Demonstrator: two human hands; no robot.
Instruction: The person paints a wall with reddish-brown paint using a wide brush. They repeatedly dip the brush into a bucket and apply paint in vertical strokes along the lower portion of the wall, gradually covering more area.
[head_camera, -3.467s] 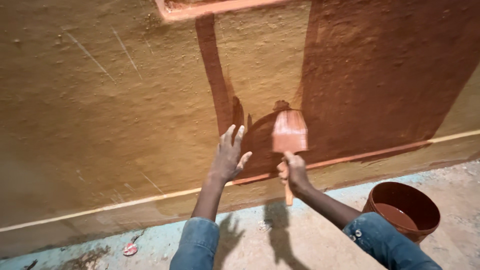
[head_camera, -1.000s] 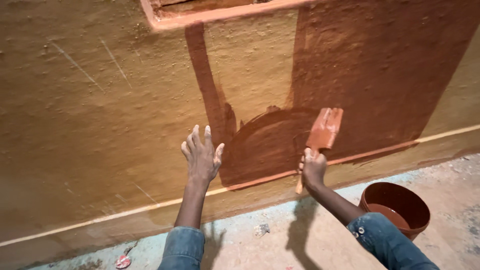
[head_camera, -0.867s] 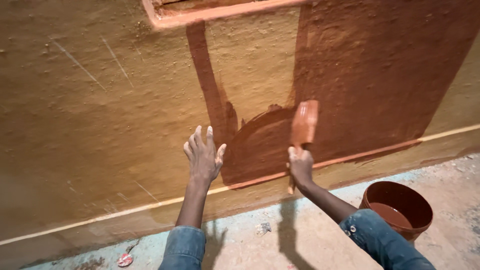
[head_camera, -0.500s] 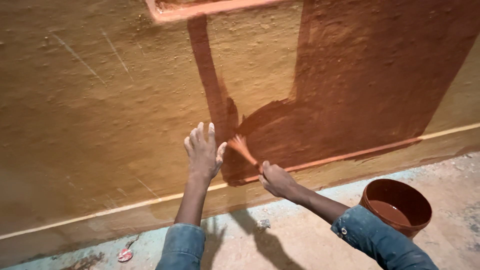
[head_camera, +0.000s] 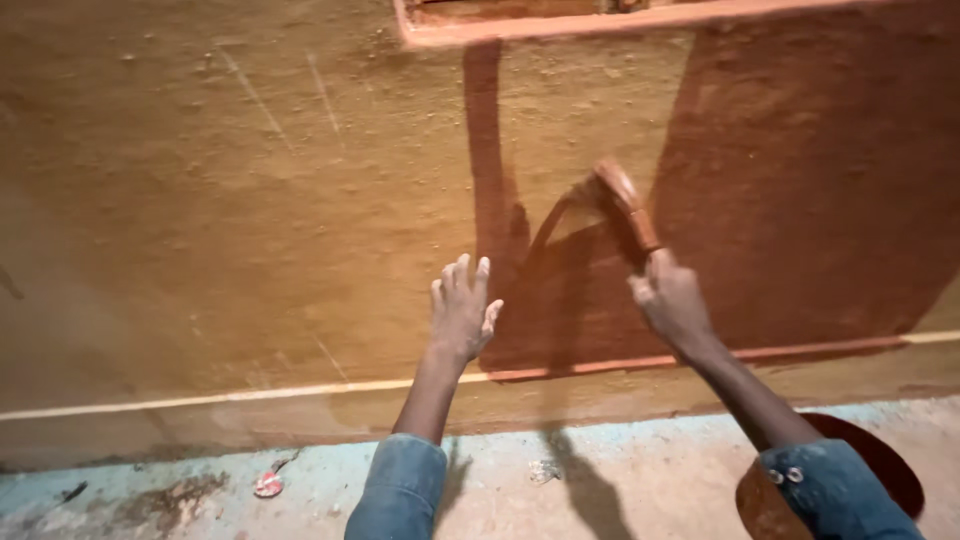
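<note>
My left hand (head_camera: 461, 310) lies flat against the rough ochre wall (head_camera: 230, 200), fingers spread, beside the edge of the wet red-brown painted patch (head_camera: 590, 300). My right hand (head_camera: 672, 300) grips the handle of a wide paintbrush (head_camera: 622, 200) coated in red-brown paint. The brush is pressed to the wall above and left of that hand, at the top of the curved painted edge. Both forearms wear blue denim sleeves.
A red-brown bowl of paint (head_camera: 880, 480) sits on the floor at the lower right, partly hidden by my right sleeve. A red-painted ledge (head_camera: 600, 22) runs along the top of the wall. A pale stripe (head_camera: 200, 398) marks the wall's base. A small red scrap (head_camera: 268, 485) lies on the bluish floor.
My right hand has swept the brush from low beside the left hand up and to the right, widening the painted patch. My left hand has stayed flat on the wall.
</note>
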